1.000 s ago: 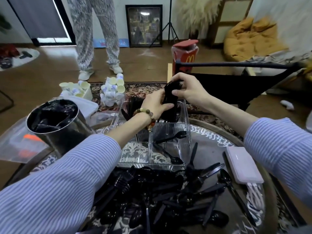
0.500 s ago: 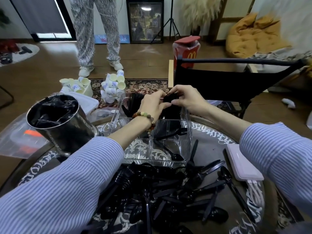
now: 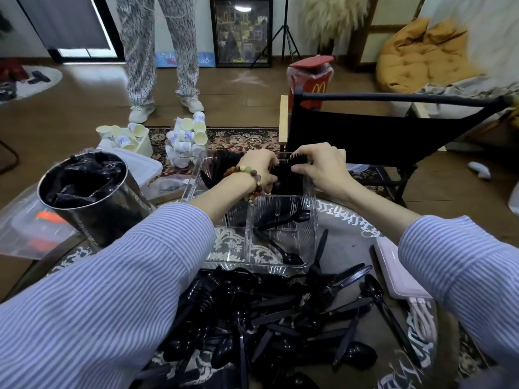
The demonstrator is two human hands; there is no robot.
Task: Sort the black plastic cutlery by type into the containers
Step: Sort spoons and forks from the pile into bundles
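Bench (image 3: 345,220): round, patterned top; it carries the organizer, the loose pile and a metal bin (image 3: 92,197) at the left.
Loose pile (image 3: 280,313): a large tangle of black cutlery, spoons, knives and forks mixed, lying on the near side of the bench, just in front of the organizer.
Clear organizer (image 3: 310,220): a see-through box split into compartments, in the middle of the bench. Two spoons (image 3: 280,248) lie in the near right compartment; dark cutlery also stands in the far left one, type too dim to tell.
Fork bundle (image 3: 289,172): a stack of black forks, tines up, sitting in the far right compartment between the two hands.
Left hand (image 3: 259,171): fingers curled round the left side of the fork bundle, beaded bracelet at the wrist.
Right hand (image 3: 323,167): fingertips pinching the bundle's top from the right.
Step in hand: seating a gathered batch of forks in their compartment, by my reading; most of the sorting is not yet done.
Next move calls for: letting go once the forks stand steady, then drawing one type out of the pile without dragging others along.
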